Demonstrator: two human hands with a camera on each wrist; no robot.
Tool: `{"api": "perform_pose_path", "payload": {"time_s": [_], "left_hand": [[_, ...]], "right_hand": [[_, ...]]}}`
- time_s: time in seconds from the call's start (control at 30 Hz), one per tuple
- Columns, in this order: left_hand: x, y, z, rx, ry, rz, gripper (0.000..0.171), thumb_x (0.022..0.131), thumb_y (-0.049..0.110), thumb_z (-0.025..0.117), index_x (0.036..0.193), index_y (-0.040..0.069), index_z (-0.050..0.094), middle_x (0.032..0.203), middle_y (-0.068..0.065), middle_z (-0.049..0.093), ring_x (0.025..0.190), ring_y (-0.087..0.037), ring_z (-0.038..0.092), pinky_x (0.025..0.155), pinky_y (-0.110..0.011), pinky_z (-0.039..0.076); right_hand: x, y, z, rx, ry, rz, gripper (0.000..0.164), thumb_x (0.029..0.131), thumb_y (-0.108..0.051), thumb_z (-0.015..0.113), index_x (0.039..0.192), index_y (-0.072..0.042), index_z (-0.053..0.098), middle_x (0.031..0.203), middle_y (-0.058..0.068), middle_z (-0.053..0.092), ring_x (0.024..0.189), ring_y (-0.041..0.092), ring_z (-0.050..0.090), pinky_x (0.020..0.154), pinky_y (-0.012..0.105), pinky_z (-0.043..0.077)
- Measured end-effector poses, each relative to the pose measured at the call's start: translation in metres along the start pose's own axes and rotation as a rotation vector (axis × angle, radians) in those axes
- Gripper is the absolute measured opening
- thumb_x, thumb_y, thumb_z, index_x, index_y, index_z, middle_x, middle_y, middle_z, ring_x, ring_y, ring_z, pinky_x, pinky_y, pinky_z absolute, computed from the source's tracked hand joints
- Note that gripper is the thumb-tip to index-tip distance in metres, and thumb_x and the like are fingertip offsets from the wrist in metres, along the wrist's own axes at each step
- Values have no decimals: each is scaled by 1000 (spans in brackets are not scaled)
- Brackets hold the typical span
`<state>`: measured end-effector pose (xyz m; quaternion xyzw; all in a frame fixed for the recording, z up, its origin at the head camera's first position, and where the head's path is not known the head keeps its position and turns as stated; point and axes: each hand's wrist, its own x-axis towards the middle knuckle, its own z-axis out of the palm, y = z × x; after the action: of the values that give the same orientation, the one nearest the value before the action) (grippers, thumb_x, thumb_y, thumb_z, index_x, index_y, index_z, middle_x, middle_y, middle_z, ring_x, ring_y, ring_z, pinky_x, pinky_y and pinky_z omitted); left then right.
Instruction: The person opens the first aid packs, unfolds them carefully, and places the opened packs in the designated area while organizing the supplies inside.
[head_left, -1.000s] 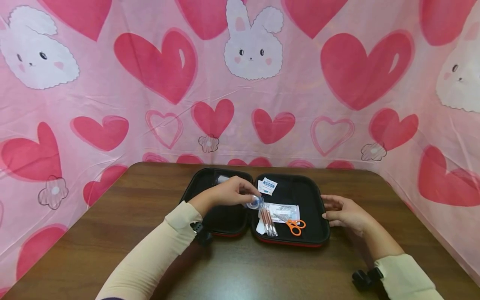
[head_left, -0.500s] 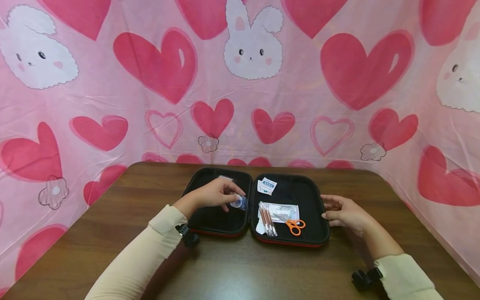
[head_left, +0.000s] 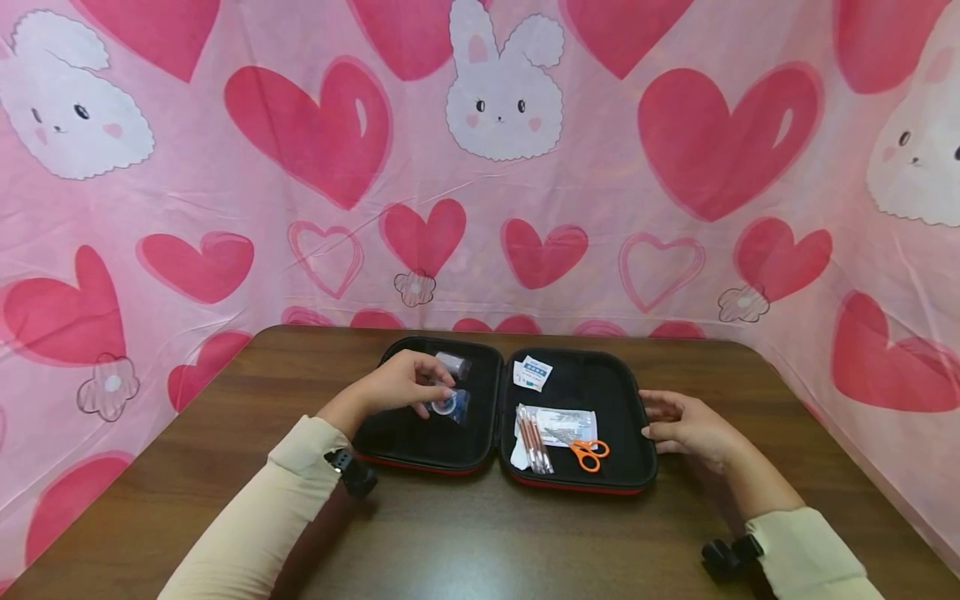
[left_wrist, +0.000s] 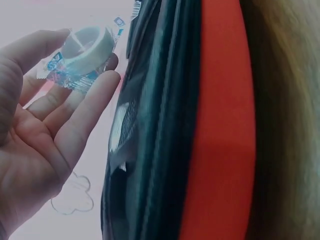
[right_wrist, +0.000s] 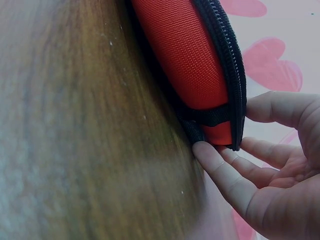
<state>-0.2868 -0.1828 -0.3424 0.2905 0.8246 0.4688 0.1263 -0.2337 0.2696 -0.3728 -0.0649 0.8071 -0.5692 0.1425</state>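
Observation:
My left hand (head_left: 393,387) pinches a roll of tape (left_wrist: 89,50) in a clear wrapper with blue print, between thumb and fingers. The tape is over the left half of an unzipped black-lined, red-shelled case (head_left: 427,446), which lies spread flat. In the left wrist view the wrapped roll is lifted clear of the case's rim. My right hand (head_left: 693,429) holds the case's right end. Seen from the right wrist, thumb and fingers sit around the red end (right_wrist: 187,55), near a black strap (right_wrist: 212,116). A small clear packet (head_left: 452,364) lies at the back of the left half.
The right half holds orange-handled scissors (head_left: 589,455), a bag of cotton swabs (head_left: 533,442), a white printed packet (head_left: 573,422) and small white-and-blue sachets (head_left: 532,373). The case stands toward the far side of a wooden table (head_left: 487,542), before a pink heart-patterned cloth (head_left: 600,150).
My left hand has carried the wrapped tape leftward, from the middle hinge to over the left half. The clear packet behind it shows more fully now. My right hand has stayed at the case's end.

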Motion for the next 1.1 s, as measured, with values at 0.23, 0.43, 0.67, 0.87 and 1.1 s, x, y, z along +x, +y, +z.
{"api": "perform_pose_path", "payload": {"time_s": [0.23,0.43,0.67,0.87,1.1], "left_hand": [[-9,-6,-12,-30,50,-37,26,87,12,74,109,-2,71,94,-12,71,77,-29,68,62,-43,59],[-14,-9,-26,-95,80,-95,32,89,13,73,115,-5,69,102,-16,68,86,-28,68,69,-44,59],[-17,-13,-41,-138,98,-108,37,88,6,71,120,-11,62,105,-19,65,86,-25,67,72,-45,58],[-19,-18,-53,-107,148,-128,44,87,4,72,123,-15,56,98,-19,62,82,-25,67,71,-44,58],[-20,-24,-62,25,236,-147,32,85,7,75,109,-10,63,89,-15,67,78,-25,67,66,-40,59]], "right_hand": [[-1,0,0,4,-1,-2,75,87,-2,69,147,10,26,136,38,42,98,26,64,81,40,57],[0,0,0,6,0,5,75,87,-2,69,148,9,26,137,38,42,98,26,63,81,40,57],[0,0,-1,2,-1,3,74,87,-1,69,147,9,27,136,37,43,97,26,63,81,40,57],[0,-1,-1,-5,-1,3,74,87,-2,69,147,9,27,135,36,45,97,26,63,81,40,57],[-1,0,-1,0,-1,8,75,87,-2,70,147,9,27,134,36,45,97,26,63,81,40,57]]}}
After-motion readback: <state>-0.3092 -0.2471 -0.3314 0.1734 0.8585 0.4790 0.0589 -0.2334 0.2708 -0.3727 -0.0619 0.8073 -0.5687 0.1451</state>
